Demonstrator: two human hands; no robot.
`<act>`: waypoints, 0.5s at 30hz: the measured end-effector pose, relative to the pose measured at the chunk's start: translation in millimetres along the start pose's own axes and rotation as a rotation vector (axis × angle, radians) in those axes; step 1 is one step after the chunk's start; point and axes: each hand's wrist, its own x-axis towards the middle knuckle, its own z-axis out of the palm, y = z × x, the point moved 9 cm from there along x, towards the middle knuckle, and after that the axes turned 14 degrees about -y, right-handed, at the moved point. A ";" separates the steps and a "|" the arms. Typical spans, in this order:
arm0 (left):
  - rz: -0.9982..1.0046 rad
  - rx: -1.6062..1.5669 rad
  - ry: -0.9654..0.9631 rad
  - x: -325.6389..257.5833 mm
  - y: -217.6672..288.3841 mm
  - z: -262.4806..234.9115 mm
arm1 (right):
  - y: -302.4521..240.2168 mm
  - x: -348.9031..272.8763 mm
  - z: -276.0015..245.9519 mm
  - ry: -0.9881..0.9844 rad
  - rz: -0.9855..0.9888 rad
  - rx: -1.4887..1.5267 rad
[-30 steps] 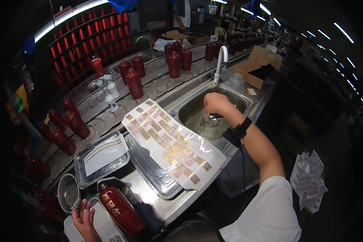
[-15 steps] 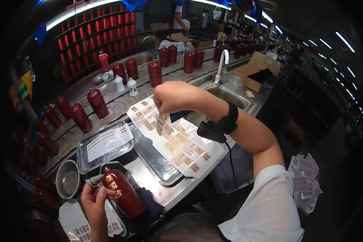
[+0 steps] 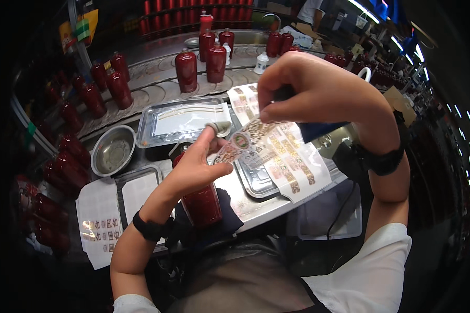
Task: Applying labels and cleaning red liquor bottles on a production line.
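A clear decal strip point(image 3: 251, 146) with gold patterning and a green round emblem is stretched between my hands. My right hand point(image 3: 316, 91) pinches its upper end, fingers curled. The lower end lies between the thumb and fingers of my left hand point(image 3: 196, 163), which wears a grey finger cover point(image 3: 222, 127) on one finger. Below the left hand a red bottle point(image 3: 204, 207) lies tilted on a dark cloth point(image 3: 230, 208); the hand hides its upper part. Behind the strip, a white sheet of gold decals point(image 3: 310, 175) rests over a metal tray point(image 3: 253, 182).
A metal bowl point(image 3: 114, 151) and a tray with a white sheet point(image 3: 185, 122) stand beyond my left hand. Another decal sheet point(image 3: 99, 219) lies at left. Red bottles point(image 3: 186, 71) line the conveyor behind. A plastic bin point(image 3: 329, 216) sits below the bench's right edge.
My right hand has lifted a decal strip off the sheet and brought it nearer. My left hand has left the bottle's side and come up to the strip's lower end. The view has turned left.
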 end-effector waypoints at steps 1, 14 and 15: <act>0.009 -0.050 -0.045 -4.3 -3.6 6.0 | 0.6 -4.0 3.6 -0.040 0.047 0.074; -0.352 -0.177 0.458 -187.8 -12.7 -13.2 | 38.6 -7.0 198.1 -0.010 0.156 1.047; -0.342 -0.169 0.504 -197.3 -18.3 -16.5 | 39.6 0.6 209.7 -0.028 0.147 1.057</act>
